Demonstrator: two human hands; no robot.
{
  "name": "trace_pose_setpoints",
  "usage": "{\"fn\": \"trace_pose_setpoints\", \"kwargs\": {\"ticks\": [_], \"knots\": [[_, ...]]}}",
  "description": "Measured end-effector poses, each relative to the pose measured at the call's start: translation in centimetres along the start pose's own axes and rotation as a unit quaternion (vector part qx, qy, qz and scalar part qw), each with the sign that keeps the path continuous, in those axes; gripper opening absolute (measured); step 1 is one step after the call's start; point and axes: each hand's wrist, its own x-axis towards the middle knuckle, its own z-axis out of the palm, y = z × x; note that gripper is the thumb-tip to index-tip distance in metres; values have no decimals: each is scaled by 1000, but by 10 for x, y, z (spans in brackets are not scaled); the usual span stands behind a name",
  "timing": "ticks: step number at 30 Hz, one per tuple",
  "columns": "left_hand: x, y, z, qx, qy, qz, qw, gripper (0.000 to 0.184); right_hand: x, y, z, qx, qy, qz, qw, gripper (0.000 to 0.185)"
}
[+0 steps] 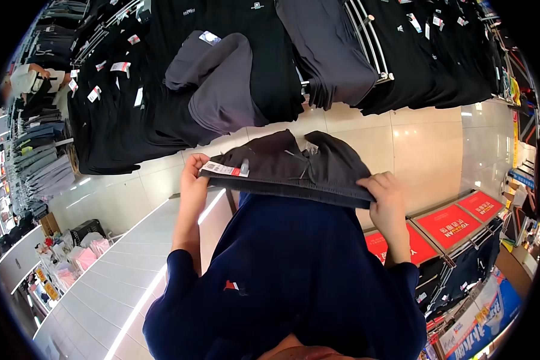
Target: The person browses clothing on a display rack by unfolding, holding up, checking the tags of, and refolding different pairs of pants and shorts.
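A pair of dark grey pants with an elastic waistband and a drawstring is stretched in front of my body, waistband towards me. My left hand is closed on the left end of the waistband, beside a white and red price tag. At the other end, my right hand grips the waistband between thumb and fingers. The legs of the pants hang below and are mostly out of sight.
Ahead stand racks of black pants with tags. Grey pants drape over one rack. To the left is a white counter; to the right, red signs top another rack. Another person is at the far left.
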Motion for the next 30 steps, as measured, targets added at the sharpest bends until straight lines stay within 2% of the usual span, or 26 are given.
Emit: {"fn": "trace_pose_setpoints", "kwargs": {"ticks": [1,3,5,10,11,13,17,19,20,21,22,23,26,28,29,30], "knots": [[-4,-2,6,-180,-6,-43,983,30,-4,-2,3,0,-6,2,1000,40],[-12,-5,5,-169,12,-51,984,32,-10,-6,7,64,-84,66,992,41],[-14,-14,-8,-5,4,63,998,36,-12,-10,10,71,-108,89,988,43],[-24,19,-11,71,27,23,997,41,-10,-17,6,73,-99,122,985,45],[-23,15,-16,72,27,22,997,41,-8,-18,2,74,-100,123,985,45],[-19,0,-37,187,15,37,982,41,-4,-19,-5,61,-85,125,987,47],[-18,-25,-66,223,69,56,971,40,-14,9,-13,75,-48,192,977,49],[-21,-10,-51,245,82,10,966,40,-8,3,-14,90,-43,183,978,45],[-16,-7,-49,249,82,96,960,40,-4,2,-18,97,-36,203,974,46],[-12,-2,-47,250,82,182,947,40,-5,13,-19,87,17,166,982,44],[-11,5,-48,261,101,176,944,36,-6,18,-22,81,33,170,981,43],[-13,3,-50,259,101,177,944,36,-6,20,-25,76,51,174,981,41],[-33,-31,-45,194,-1,117,974,34,-18,19,-8,144,-66,205,966,38],[-69,-80,-22,95,-42,105,989,31,-37,26,17,243,-142,256,925,34],[-86,-96,-16,1,-113,44,993,28,-44,29,28,311,-162,272,896,32],[-97,-93,-4,-38,-109,11,993,26,-46,31,32,312,-162,273,895,32]]}}
